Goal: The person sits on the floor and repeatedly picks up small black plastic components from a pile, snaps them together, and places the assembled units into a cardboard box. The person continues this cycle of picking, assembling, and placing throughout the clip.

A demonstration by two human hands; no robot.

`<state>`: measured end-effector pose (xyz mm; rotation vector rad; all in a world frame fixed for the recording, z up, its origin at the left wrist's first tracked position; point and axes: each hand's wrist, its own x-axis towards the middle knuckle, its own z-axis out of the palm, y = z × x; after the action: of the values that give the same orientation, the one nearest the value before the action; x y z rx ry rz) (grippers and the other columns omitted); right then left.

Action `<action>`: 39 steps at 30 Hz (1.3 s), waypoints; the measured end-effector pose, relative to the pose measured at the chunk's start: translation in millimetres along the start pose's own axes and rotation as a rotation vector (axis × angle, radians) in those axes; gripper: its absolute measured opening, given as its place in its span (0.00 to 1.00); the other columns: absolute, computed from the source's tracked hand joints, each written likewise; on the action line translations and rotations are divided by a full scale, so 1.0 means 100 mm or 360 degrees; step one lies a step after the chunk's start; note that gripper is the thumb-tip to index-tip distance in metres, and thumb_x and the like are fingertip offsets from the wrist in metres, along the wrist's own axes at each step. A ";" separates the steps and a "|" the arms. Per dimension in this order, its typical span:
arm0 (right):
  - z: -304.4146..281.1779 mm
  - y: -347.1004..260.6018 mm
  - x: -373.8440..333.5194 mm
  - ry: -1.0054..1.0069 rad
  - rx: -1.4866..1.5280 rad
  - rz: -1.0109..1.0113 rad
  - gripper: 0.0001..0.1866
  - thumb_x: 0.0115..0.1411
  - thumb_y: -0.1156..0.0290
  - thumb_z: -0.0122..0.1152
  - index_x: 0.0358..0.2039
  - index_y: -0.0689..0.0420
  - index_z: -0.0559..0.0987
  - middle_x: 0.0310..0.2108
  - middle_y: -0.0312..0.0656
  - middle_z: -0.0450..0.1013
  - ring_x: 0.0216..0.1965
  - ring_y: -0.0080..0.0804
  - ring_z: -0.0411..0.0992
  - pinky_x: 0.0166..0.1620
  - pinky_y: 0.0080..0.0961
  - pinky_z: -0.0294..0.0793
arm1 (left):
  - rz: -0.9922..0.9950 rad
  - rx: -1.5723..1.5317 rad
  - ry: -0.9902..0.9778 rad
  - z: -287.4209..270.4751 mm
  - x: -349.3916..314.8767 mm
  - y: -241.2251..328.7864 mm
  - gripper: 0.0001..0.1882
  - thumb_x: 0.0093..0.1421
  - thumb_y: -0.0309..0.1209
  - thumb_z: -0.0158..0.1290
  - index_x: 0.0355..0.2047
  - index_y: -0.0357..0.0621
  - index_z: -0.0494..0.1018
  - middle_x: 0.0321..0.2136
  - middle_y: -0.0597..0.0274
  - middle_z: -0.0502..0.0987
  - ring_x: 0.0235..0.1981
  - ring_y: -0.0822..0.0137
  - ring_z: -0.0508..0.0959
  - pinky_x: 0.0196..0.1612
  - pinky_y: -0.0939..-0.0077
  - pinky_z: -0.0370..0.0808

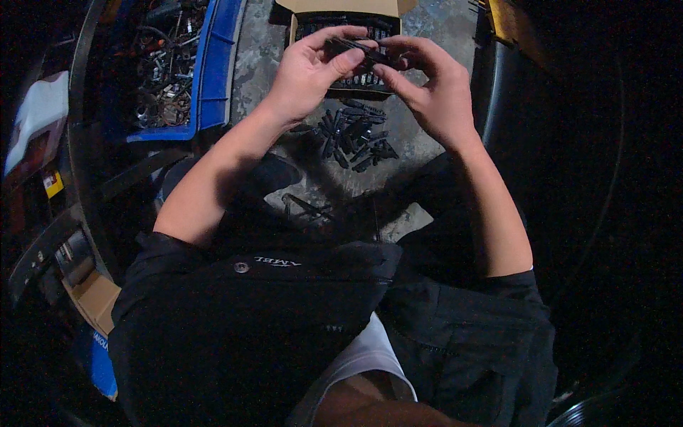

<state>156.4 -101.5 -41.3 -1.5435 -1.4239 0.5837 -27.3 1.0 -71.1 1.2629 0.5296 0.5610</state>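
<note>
Over an open cardboard box (pixel 345 6), my left hand (pixel 306 75) pinches a slim black piece (pixel 366 52) between thumb and fingers. My right hand (pixel 441 89) grips the other end, its thumb and forefinger closed on it. The piece is too dark to tell its kind. Black parts stand packed in rows inside the box, partly hidden by my hands. Just nearer to me, a loose pile of small black parts (pixel 356 135) lies on the concrete floor (pixel 420 135).
To the left, a blue plastic crate (pixel 213 78) holds a jumble of metal scrap. A dark, thin long object (pixel 307 208) lies on the floor nearer my body. A small cardboard box (pixel 96 299) sits at the lower left. A dark curved surface (pixel 501 92) borders the right side.
</note>
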 end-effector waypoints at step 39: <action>-0.13 0.01 0.01 -0.0270 0.0416 0.0341 0.19 0.54 0.63 0.73 0.42 0.62 0.81 0.32 0.38 0.80 0.33 0.19 0.76 0.39 0.20 0.76 | 0.0508 0.0345 0.0158 -0.01 -0.05 0.08 0.14 0.58 0.22 0.62 0.45 0.42 0.75 0.41 0.61 0.78 0.44 0.74 0.77 0.46 0.82 0.75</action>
<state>167.5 -104.5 -36.2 -1.4714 -1.2548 1.0096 -33.0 0.2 -63.3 1.5452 0.4834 0.8545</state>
